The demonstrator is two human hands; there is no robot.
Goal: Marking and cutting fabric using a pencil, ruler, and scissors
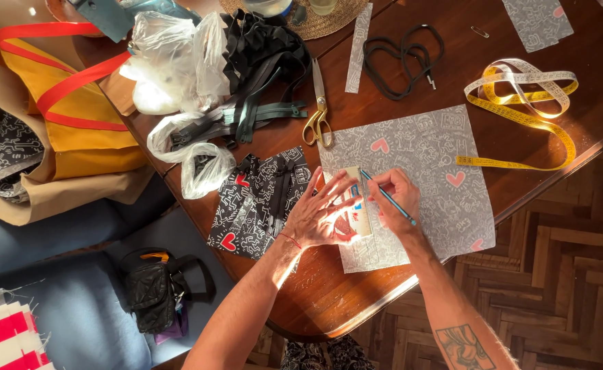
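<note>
My left hand [320, 216] lies flat with spread fingers on a small rectangular card [358, 200], pressing it onto a grey patterned fabric sheet with pink hearts [425, 154]. My right hand [399, 199] grips a blue pencil [388, 197], its tip at the card's top right edge. A black patterned fabric piece with red hearts [253, 202] lies just left of my left hand.
Gold-handled scissors [319, 109], a yellow measuring tape [527, 103], a black cord [401, 58], dark zippers [260, 103] and plastic bags [178, 62] lie on the wooden table [329, 301]. A yellow and red bag [75, 116] sits at the left. A black pouch [152, 291] rests on a blue seat.
</note>
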